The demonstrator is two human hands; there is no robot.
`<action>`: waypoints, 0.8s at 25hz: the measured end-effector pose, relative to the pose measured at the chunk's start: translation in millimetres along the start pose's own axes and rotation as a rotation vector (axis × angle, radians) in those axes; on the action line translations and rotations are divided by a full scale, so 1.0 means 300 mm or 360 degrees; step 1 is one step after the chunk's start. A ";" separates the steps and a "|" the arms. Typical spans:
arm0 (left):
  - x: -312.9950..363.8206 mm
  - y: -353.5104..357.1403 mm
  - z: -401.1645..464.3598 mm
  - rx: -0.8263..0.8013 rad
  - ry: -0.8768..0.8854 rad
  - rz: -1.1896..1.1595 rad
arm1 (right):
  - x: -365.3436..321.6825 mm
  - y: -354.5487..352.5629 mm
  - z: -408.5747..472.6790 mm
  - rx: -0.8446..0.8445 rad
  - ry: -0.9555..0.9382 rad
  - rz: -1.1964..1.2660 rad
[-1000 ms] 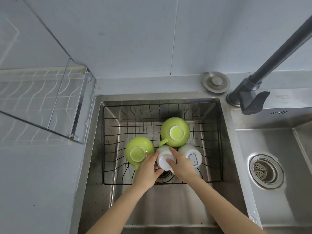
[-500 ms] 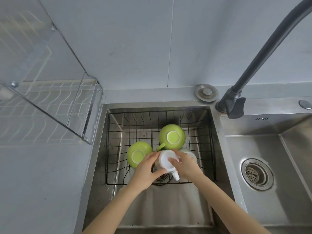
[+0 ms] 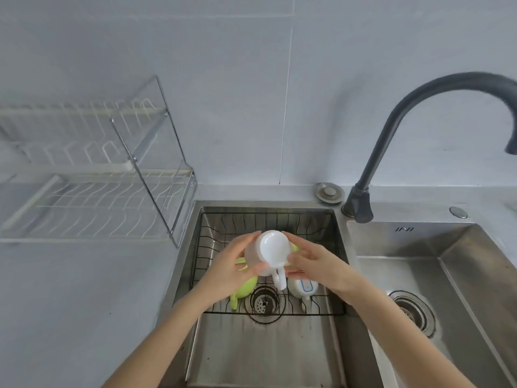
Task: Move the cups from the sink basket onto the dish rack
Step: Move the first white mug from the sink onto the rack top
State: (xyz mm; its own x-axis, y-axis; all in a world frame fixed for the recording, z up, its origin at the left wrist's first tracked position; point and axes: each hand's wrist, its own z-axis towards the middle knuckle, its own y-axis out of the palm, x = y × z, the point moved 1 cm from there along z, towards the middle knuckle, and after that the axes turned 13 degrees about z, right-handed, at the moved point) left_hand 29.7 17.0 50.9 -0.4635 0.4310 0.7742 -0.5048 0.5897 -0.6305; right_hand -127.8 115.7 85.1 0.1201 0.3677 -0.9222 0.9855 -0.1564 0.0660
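A white cup [image 3: 272,252] hangs above the black wire sink basket [image 3: 324,301], bottom toward me and handle pointing down. My left hand [image 3: 233,264] grips its left side and my right hand [image 3: 316,266] grips its right side. Below in the basket lie a green cup [image 3: 244,287], partly hidden under my left hand, and a white cup with a blue label [image 3: 303,288]. A sliver of another green cup [image 3: 295,247] shows behind my right hand. The wire dish rack [image 3: 98,203] stands on the counter at the left.
A dark curved faucet [image 3: 372,169] rises between the left sink [image 3: 265,354] and the right sink basin [image 3: 447,289]. A round metal cap [image 3: 329,192] lies on the counter behind the left sink. The rack's transparent end panel [image 3: 156,163] faces that sink.
Both hands have lifted the white cup up out of the basket and turned its bottom toward me. The view has tilted up, showing more of the rack and faucet.
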 end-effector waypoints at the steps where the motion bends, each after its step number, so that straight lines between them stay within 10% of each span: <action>1: 0.015 -0.023 -0.020 0.0018 0.0012 -0.0030 | -0.022 0.014 -0.025 -0.0054 -0.0049 -0.0052; 6: 0.066 -0.131 -0.100 0.0045 0.0080 -0.0066 | -0.080 0.089 -0.075 0.0219 -0.0333 -0.0717; 20: 0.078 -0.608 -0.270 0.0066 0.0238 0.0084 | -0.325 0.440 -0.045 0.0264 -0.0832 -0.0553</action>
State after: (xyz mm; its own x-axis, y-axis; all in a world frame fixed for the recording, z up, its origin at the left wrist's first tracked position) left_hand 169.8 -25.0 188.5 -0.3782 0.5595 0.7375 -0.5135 0.5361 -0.6700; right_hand -7.8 71.7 188.9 -0.3178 -0.0657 -0.9459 0.9198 -0.2636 -0.2908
